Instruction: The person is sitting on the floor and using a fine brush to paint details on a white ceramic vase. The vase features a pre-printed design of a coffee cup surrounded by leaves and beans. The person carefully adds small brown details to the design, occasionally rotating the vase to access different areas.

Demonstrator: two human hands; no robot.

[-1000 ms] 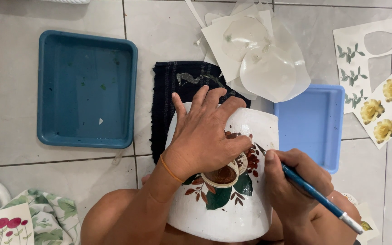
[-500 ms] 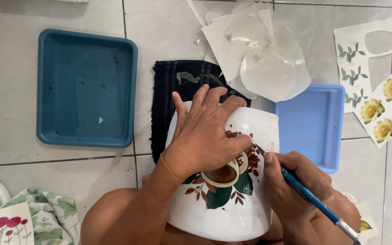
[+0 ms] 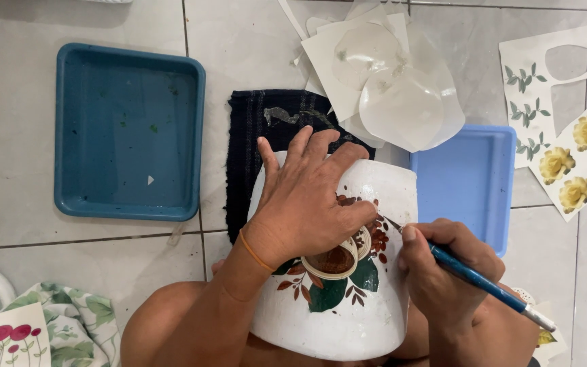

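Glossy white pot (image 3: 348, 319) on lap, near centre, flower picture on it.
Left hand (image 3: 304, 197) fingers spread flat on pot; right hand (image 3: 443, 272) pinches thin blue brush (image 3: 473, 277), tip at picture.

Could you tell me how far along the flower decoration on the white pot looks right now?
Done: a flower motif with green and brown leaves sits on the white pot. In hand: the left hand presses flat on the pot while the right hand works a blue-handled tool at the motif's edge. Left: yellow rose decals and leaf decals lie unused on their sheets.
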